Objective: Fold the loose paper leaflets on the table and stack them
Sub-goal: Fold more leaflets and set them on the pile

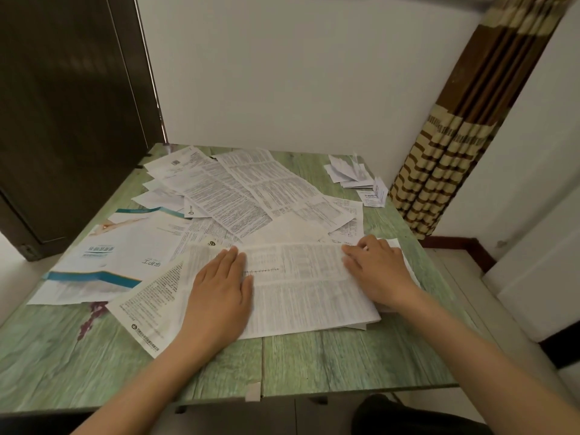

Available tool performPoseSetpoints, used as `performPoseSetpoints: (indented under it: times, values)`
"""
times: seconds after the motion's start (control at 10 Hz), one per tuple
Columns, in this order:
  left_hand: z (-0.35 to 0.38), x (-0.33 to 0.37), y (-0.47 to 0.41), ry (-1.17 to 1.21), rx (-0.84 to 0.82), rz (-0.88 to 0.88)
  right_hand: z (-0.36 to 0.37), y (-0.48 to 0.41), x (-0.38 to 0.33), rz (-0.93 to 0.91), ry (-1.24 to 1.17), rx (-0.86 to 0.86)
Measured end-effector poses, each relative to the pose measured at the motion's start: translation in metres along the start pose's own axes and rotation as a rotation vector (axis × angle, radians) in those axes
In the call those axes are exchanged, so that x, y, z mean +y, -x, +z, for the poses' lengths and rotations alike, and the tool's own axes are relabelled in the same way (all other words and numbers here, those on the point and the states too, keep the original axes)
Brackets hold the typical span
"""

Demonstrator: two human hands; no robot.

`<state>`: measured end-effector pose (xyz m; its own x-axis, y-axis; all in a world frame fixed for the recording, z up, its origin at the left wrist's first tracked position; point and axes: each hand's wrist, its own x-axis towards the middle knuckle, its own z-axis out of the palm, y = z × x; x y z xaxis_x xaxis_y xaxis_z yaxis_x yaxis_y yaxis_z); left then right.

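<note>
Left hand (pixel 219 290) and right hand (pixel 376 271) are pressing a large white printed leaflet (pixel 298 293) onto the green wood-grain counter (pixel 314 356), fingers (pixel 233 255) outstretched.

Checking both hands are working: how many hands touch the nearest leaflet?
2: the left hand lies flat on the left half of the leaflet; the right hand rests on its right end.

The left hand (pixel 219 296) and right hand (pixel 376 271) are showing bare, both forearms uncovered to the near edge
</note>
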<state>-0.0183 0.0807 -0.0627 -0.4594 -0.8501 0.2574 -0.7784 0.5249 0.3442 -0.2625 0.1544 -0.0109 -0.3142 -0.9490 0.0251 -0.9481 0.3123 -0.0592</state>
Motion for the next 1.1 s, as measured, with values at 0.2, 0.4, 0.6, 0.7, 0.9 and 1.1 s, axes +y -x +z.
performPoseSetpoints:
  times: [0.2, 0.4, 0.6, 0.7, 0.9, 1.1]
  values:
    - [-0.001, 0.001, 0.001, 0.008, -0.009, -0.009, 0.008, -0.024, 0.015, 0.027, -0.436, 0.143]
    - [-0.002, 0.001, 0.0, 0.021, -0.002, -0.011, 0.014, -0.015, 0.026, -0.057, -0.511, 0.122]
    - [0.001, 0.0, 0.0, -0.003, -0.01, -0.007, -0.01, -0.007, 0.04, -0.158, -0.364, -0.212]
    - [0.001, 0.0, 0.0, -0.006, -0.004, -0.009, -0.018, -0.004, 0.04, -0.163, -0.336, -0.297]
    - [-0.001, 0.001, 0.0, -0.004, -0.017, -0.012, -0.012, 0.011, 0.027, -0.26, -0.41, -0.024]
    - [-0.002, 0.001, 0.0, -0.005, -0.021, -0.011, 0.006, 0.029, 0.025, -0.224, -0.637, 0.022]
